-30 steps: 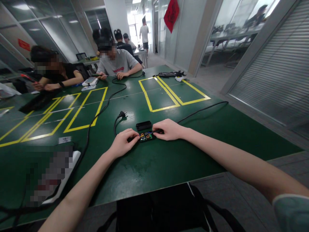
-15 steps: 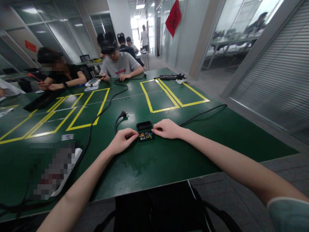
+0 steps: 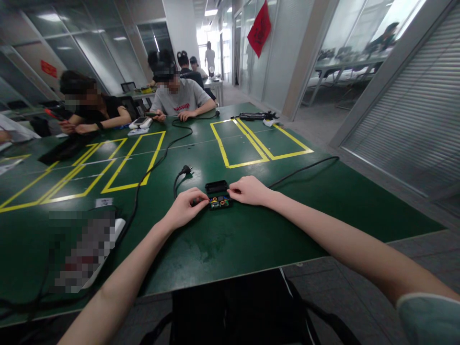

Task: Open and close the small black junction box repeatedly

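Observation:
A small black case half (image 3: 220, 206) lies on the green table, holding a circuit board (image 3: 219, 201) with copper-coloured ring coils and green parts. Just behind it rests the other black case half (image 3: 216, 186), its hollow side up. At the left end of the board, my left hand (image 3: 188, 206) is closed in a pinch where a black plug cord (image 3: 176, 186) runs in behind the fingers. My right hand (image 3: 248, 190) pinches at the opposite end, where another black cable (image 3: 302, 167) disappears behind it. My fingers hide both cable ends.
The plug (image 3: 186, 169) lies behind my left hand. A white-edged power strip or device (image 3: 104, 258), partly blurred, lies at left with a long black cord (image 3: 134, 196). Yellow tape rectangles (image 3: 247, 165) mark the table. Two people (image 3: 183, 98) sit across; a folded black tripod-like object (image 3: 255, 115) lies at the far edge.
The whole view has shifted slightly, with things appearing a little further right. Both hands stay at the two ends of the board, with little visible movement.

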The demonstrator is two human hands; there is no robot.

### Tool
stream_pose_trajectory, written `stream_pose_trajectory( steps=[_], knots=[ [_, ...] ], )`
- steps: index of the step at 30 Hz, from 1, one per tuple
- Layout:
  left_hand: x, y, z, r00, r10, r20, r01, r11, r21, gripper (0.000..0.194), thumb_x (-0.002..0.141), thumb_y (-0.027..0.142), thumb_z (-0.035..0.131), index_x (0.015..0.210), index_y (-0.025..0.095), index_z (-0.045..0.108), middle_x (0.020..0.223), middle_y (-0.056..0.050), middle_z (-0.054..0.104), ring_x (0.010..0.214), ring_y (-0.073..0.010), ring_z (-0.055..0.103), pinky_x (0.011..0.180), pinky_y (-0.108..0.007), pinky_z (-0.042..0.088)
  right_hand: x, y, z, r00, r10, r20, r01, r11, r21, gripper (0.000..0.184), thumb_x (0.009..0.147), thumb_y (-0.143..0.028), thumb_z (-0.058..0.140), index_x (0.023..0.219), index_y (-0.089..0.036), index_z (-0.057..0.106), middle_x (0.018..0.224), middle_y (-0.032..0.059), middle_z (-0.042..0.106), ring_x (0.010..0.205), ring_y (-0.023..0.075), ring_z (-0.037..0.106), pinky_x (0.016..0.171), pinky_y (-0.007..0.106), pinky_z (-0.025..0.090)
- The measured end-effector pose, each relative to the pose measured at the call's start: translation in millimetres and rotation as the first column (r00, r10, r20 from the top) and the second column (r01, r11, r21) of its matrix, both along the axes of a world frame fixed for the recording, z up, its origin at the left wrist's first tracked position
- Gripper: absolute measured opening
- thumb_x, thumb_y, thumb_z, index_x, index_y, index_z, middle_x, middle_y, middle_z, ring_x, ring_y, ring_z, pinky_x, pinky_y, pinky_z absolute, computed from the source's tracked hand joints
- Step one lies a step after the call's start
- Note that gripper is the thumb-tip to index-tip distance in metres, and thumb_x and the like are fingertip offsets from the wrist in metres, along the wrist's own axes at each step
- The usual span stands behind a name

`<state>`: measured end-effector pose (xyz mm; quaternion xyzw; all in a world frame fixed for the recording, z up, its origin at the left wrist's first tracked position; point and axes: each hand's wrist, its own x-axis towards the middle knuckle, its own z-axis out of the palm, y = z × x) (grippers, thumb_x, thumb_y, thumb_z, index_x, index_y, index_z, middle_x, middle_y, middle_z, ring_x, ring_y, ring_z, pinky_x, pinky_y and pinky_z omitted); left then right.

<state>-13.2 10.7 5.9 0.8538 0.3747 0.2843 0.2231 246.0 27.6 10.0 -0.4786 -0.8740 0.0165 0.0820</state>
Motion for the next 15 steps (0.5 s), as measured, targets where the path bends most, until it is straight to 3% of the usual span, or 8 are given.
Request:
stream_pose_trajectory(
  steps=[3,5,9,12,15],
  knots=[
    [-1,2,-1.6,1.000,0.022,0.011,-0.022,0.999,0.024,0.017,0.093,0.032,0.063,0.094,0.019,0.073,0.097,-0.006,0.069,0.083,-0.0186,0.064,0.068,-0.028,0.051,-2,3,0.2,0.999,-0.033,0.041,0.031,0.999,0.034,0.036,0.100,-0.035,0.050,0.080,-0.019,0.075,0.077,0.0088,0.077,0.073,0.0214,0.068,0.063,0.028,0.032],
    [-1,4,-3.8,0.999,0.042,0.021,-0.043,0.997,0.060,0.018,0.093,0.033,0.063,0.101,0.020,0.073,0.108,-0.008,0.069,0.099,-0.0227,0.066,0.081,-0.034,0.056,-5,4,-0.5,0.997,-0.067,0.045,0.065,0.997,0.051,0.036,0.101,-0.036,0.049,0.085,-0.018,0.076,0.082,0.0098,0.078,0.076,0.0223,0.070,0.064,0.028,0.033],
    [-4,10,-9.7,0.998,0.066,0.006,-0.067,0.992,0.107,0.032,0.093,0.035,0.063,0.122,0.021,0.069,0.132,-0.012,0.065,0.128,-0.0284,0.059,0.114,-0.049,0.046,-9,5,-2.4,0.990,-0.139,0.015,0.137,0.988,0.064,0.032,0.101,-0.035,0.049,0.094,-0.019,0.075,0.089,0.0103,0.079,0.081,0.0238,0.072,0.067,0.029,0.038],
    [-7,14,-13.7,0.994,0.099,-0.039,-0.095,0.991,0.099,0.043,0.094,0.039,0.064,0.132,0.022,0.066,0.145,-0.013,0.060,0.136,-0.0303,0.054,0.119,-0.054,0.040,-10,4,-6.2,0.981,-0.179,-0.080,0.185,0.980,0.076,0.028,0.099,-0.035,0.054,0.112,-0.019,0.072,0.101,0.0103,0.078,0.090,0.0265,0.073,0.072,0.031,0.044],
    [-8,17,-16.2,0.989,0.098,-0.107,-0.088,0.992,0.094,0.041,0.096,0.041,0.061,0.133,0.023,0.068,0.145,-0.014,0.062,0.136,-0.0314,0.055,0.117,-0.057,0.040,-8,8,-14.8,0.963,-0.177,-0.204,0.197,0.977,0.081,0.039,0.097,-0.038,0.060,0.131,-0.019,0.066,0.121,0.0117,0.072,0.102,0.0263,0.070,0.080,0.033,0.050]
  ],
)
